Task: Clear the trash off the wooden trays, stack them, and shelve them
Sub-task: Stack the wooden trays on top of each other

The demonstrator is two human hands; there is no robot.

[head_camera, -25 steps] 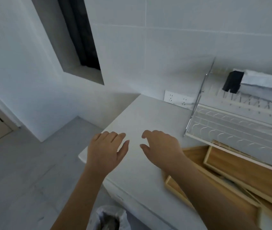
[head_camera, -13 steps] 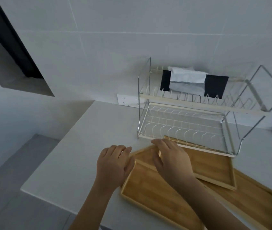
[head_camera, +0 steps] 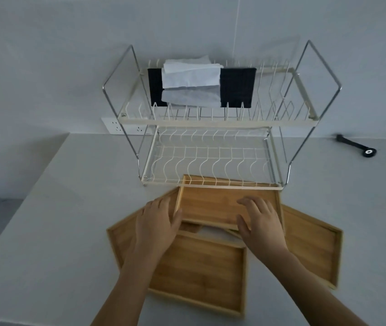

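Three empty wooden trays lie overlapping on the white counter in front of a two-tier wire rack [head_camera: 215,122]. The back tray [head_camera: 210,205] rests on the other two, its far rim under the rack's lower tier. The front tray [head_camera: 201,274] lies nearest me and the right tray [head_camera: 312,250] is angled out to the right. My left hand [head_camera: 156,224] lies flat on the front tray's far left part, thumb against the back tray's left corner. My right hand [head_camera: 260,220] rests inside the back tray, thumb at its near rim. Neither hand is closed on anything.
The rack's upper tier holds a black cloth [head_camera: 236,88] with white paper [head_camera: 192,78] on it. A wall socket [head_camera: 126,128] sits behind the rack's left leg. A black tool [head_camera: 356,145] lies at the back right. The counter [head_camera: 57,231] ends in a drop at the left.
The view has swung right from the counter's left corner to the rack. Both hands have moved from bare counter onto the trays, spreading to the back tray's two sides.
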